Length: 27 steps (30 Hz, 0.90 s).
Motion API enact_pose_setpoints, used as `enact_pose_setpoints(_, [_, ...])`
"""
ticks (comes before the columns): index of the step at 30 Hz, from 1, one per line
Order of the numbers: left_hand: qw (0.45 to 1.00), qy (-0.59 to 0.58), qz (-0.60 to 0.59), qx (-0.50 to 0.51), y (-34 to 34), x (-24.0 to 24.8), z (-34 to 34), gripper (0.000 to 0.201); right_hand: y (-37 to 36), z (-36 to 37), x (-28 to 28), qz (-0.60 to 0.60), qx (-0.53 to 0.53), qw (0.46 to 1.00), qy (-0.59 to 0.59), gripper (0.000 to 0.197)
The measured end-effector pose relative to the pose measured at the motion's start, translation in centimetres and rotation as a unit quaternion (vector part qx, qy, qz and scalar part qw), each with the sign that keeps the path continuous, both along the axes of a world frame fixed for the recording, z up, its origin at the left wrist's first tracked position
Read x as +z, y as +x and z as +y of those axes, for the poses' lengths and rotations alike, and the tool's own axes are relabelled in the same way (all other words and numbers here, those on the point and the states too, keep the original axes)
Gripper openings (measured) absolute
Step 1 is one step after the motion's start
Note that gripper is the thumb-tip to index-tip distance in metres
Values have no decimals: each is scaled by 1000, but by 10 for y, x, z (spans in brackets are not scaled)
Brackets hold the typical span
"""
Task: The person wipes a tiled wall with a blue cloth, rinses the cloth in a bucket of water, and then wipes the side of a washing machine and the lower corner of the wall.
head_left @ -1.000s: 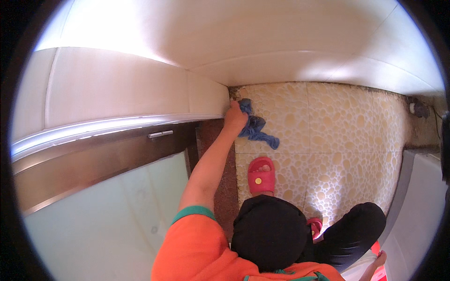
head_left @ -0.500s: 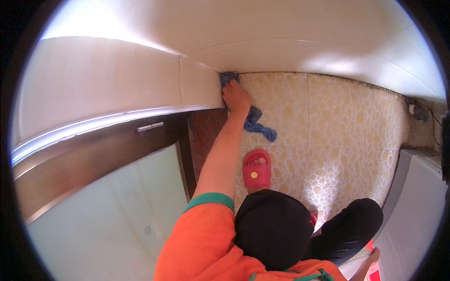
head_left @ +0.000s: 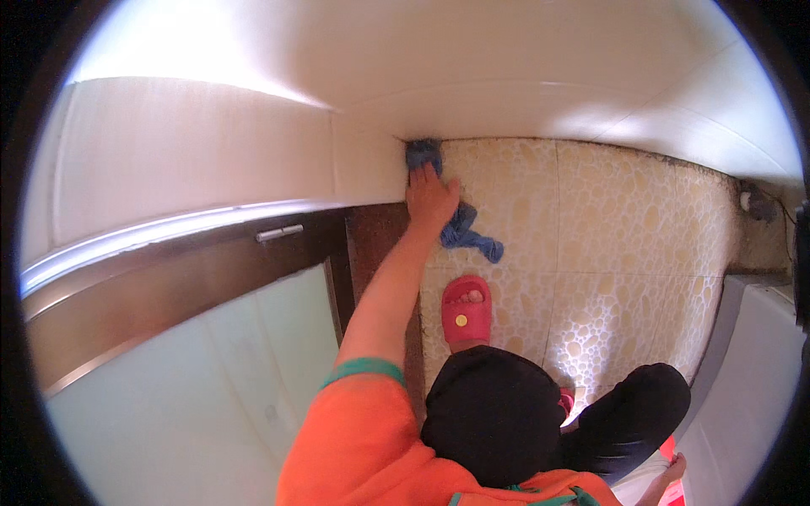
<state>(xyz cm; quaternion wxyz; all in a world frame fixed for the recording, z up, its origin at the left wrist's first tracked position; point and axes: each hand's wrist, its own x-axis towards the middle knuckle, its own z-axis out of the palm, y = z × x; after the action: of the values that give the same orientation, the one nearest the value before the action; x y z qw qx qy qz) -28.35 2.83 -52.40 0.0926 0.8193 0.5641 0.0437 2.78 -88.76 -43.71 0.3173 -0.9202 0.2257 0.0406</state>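
Left hand [head_left: 433, 201], fingers outstretched, presses cloth [head_left: 424, 155] to floor [head_left: 515, 198], likely wiping; next stroke presumably needs steady pressure; right hand [head_left: 677, 466] grip unclear.

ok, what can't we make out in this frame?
All in the head view:
- Blue cloth: middle hidden under the left hand.
- Right hand: too small at the lower edge to judge its grip.
- Red-and-white object: cut off by the lower edge.
- Right slipper: mostly hidden by the black trousers.
- Grey lump, far right: too blurred to identify.
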Motion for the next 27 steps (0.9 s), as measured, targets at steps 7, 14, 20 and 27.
enact_pose_setpoints(7, [996,21,-83,25,11,-15,16,34,-5,42,30,-16,-26,999,19,16])
enact_pose_setpoints(14, [975,-172,0,-139,22,11,-13,43,-14,48,39,-11,-10,1000,11,17])
enact_pose_setpoints(20, [949,-131,-114,262,62,8,12,62,-15,65,47,-14,-12,1000,7,16])
enact_pose_setpoints(27, [995,-36,-30,92,44,-17,19,54,-6,37,31,-14,29,999,15,21])
